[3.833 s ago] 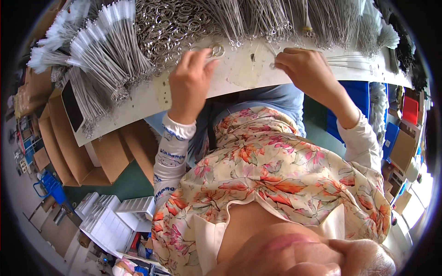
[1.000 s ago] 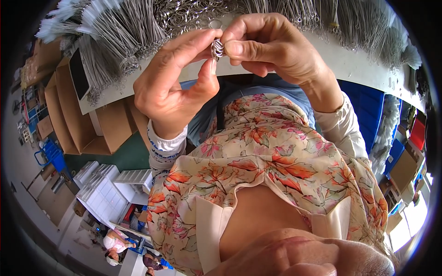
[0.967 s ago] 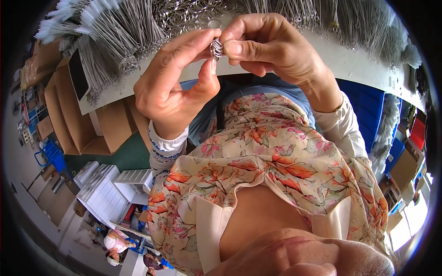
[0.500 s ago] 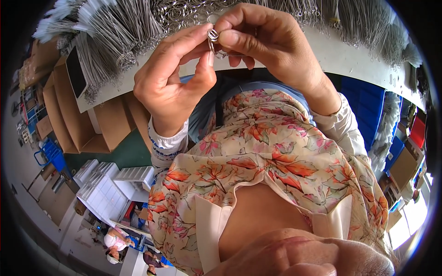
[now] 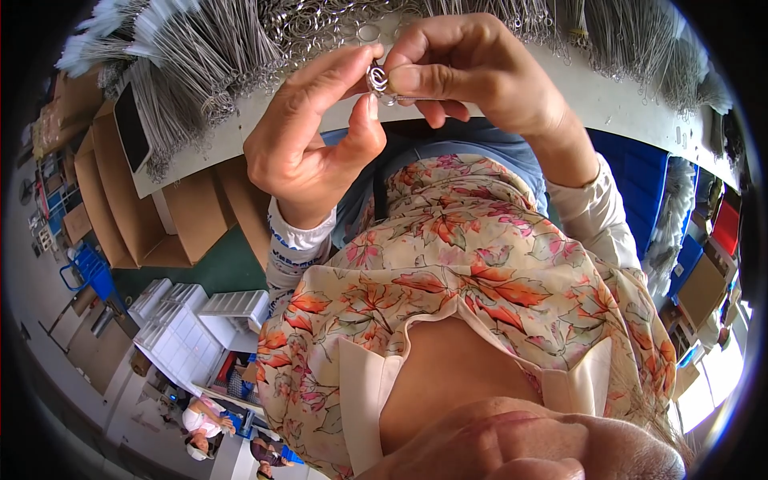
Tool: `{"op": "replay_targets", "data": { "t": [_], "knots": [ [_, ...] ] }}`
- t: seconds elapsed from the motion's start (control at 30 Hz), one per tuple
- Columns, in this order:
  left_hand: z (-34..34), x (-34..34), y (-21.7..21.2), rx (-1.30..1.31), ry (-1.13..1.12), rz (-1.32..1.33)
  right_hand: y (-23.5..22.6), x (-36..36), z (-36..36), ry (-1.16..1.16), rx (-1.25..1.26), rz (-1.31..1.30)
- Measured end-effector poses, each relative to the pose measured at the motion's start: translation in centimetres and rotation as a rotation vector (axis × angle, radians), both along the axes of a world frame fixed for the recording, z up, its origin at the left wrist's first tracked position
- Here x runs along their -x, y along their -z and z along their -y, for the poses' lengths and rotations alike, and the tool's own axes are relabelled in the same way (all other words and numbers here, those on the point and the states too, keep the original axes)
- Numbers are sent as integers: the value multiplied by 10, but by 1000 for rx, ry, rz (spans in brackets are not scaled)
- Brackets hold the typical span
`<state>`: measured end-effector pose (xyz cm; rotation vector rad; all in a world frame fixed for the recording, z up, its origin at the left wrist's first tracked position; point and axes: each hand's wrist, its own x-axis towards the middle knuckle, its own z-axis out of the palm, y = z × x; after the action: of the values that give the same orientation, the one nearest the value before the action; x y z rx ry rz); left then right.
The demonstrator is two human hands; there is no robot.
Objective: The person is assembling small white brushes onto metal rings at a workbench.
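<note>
Between my two hands, just over the near edge of the table, is a small cluster of shiny metal rings (image 5: pixel 377 78). My left hand (image 5: pixel 312 148) pinches it from the left, thumb below and index finger above. From the other side, the thumb and index finger of my right hand (image 5: pixel 488 80) close on the same rings. A thin wire piece (image 5: pixel 408 98) runs from the rings under my right fingers; most of it is hidden there. Beyond my fingers lies a heap of loose metal rings (image 5: pixel 320 32).
Bundles of grey wire loops (image 5: pixel 232 48) cover the table's far left, and more bundles (image 5: pixel 640 48) its right. A black flat device (image 5: pixel 132 126) lies at the left edge. An open cardboard box (image 5: pixel 152 208) stands below left, blue bins (image 5: pixel 628 176) at right. Two people work in the background.
Both hands have shifted slightly to the right and nearer to me, still pinching the rings. The rings have turned and show more of their round face.
</note>
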<state>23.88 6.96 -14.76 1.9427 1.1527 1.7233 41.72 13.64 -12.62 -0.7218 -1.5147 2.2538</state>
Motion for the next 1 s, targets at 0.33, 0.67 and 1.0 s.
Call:
{"op": "replay_targets", "data": {
  "t": [0.33, 0.67, 1.0],
  "knots": [
    [6, -3, -8, 307, 141, 387, 11, 9, 24, 386, -798, 12],
    [10, -1, -6, 277, 56, 161, 8, 16, 27, 477, -683, -64],
    [2, -1, -2, 278, 76, 205, 4, 5, 15, 313, -874, 72]
  ]
}}
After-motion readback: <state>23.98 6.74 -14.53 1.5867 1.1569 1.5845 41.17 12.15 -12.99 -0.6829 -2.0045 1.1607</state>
